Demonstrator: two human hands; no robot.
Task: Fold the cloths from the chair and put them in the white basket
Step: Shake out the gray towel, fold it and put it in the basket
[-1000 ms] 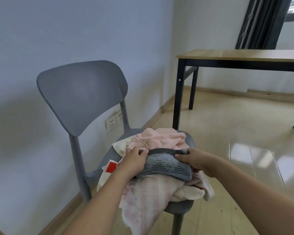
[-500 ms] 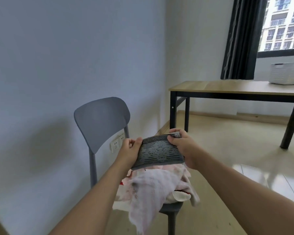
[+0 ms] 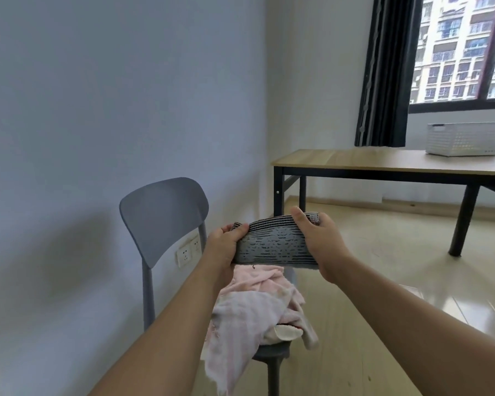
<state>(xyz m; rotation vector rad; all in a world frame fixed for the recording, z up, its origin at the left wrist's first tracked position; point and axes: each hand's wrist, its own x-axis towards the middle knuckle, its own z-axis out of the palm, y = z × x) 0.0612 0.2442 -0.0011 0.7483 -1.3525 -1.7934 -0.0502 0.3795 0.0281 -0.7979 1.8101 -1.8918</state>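
A folded grey cloth with dark stripes (image 3: 273,243) is held up in the air above the chair. My left hand (image 3: 222,247) grips its left end and my right hand (image 3: 322,244) grips its right end. Below it, a heap of pink and cream cloths (image 3: 255,307) lies on the seat of the grey chair (image 3: 162,215), with one pale cloth hanging over the front edge. The white basket (image 3: 466,138) stands on the wooden table (image 3: 355,161) at the far right, under the window.
The chair stands against the left wall, beside a wall socket (image 3: 187,251). The table has black legs (image 3: 277,192). A dark curtain (image 3: 383,70) hangs beside the window. Shiny floor (image 3: 383,281) stretches between the chair and the table.
Both hands lifted the grey striped cloth off the heap on the chair and raised it. The view tilted up, bringing the window and the white basket into sight.
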